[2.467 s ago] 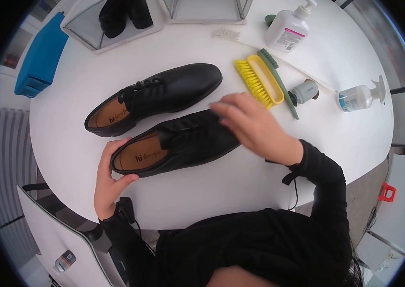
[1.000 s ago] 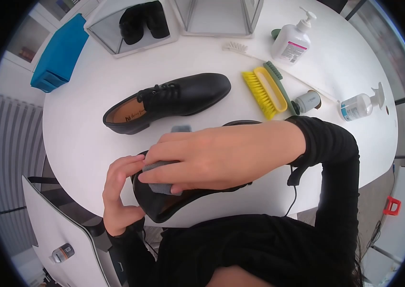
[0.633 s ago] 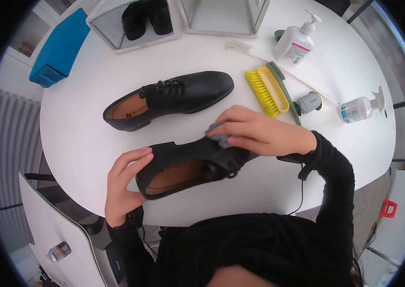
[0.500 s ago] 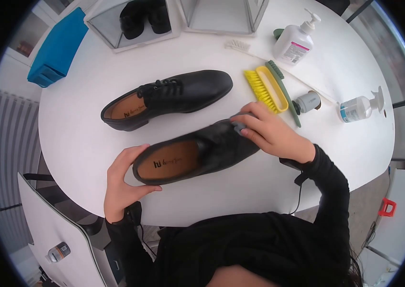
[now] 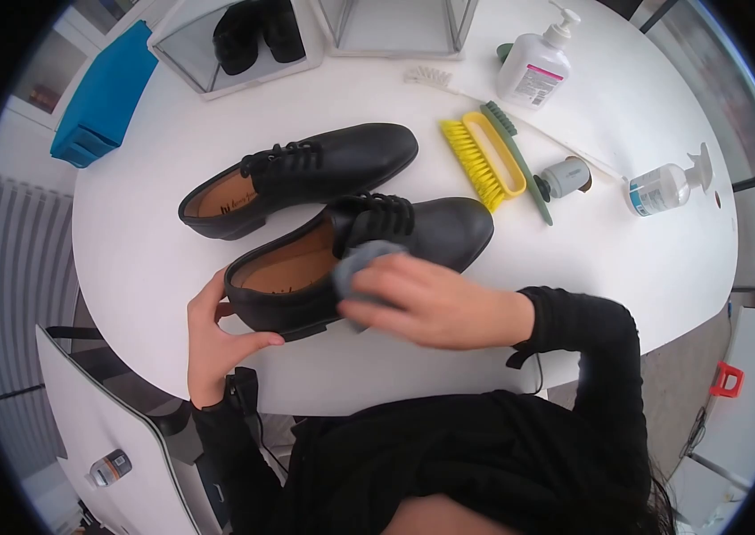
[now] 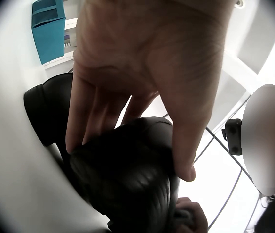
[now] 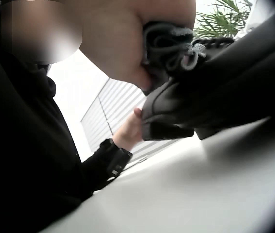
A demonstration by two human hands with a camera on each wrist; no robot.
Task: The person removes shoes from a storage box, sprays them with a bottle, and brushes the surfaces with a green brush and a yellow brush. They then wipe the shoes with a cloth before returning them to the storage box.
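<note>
The nearer black lace-up shoe [image 5: 453, 227] is on the white table, tan insole showing, its toe pointing right. My left hand [image 5: 214, 343] grips its heel, thumb on the near side; in the left wrist view the fingers and thumb of that hand [image 6: 142, 73] span the heel. A bunched grey cloth [image 5: 361, 266] is pinched in my right hand [image 5: 435, 303], against the shoe's near side below the laces. The right wrist view shows the cloth [image 7: 169, 48] folded under the fingers. Behind lies the second black shoe [image 5: 342, 165], parallel to the first.
Right of the shoes are a yellow brush [image 5: 493, 160], a green brush [image 5: 533, 178], a long white brush [image 5: 565, 138] and a grey container [image 5: 566, 177]. Farther off stand a pump bottle [image 5: 533, 71], a spray bottle [image 5: 660, 189], a box [image 5: 262, 78] with black shoes and a blue case [image 5: 106, 98].
The nearer shoe has gone from tilted in the hands to sole-down beside the other. My right hand with the cloth has moved from the toe back to the near side. My left hand stays at the heel.
</note>
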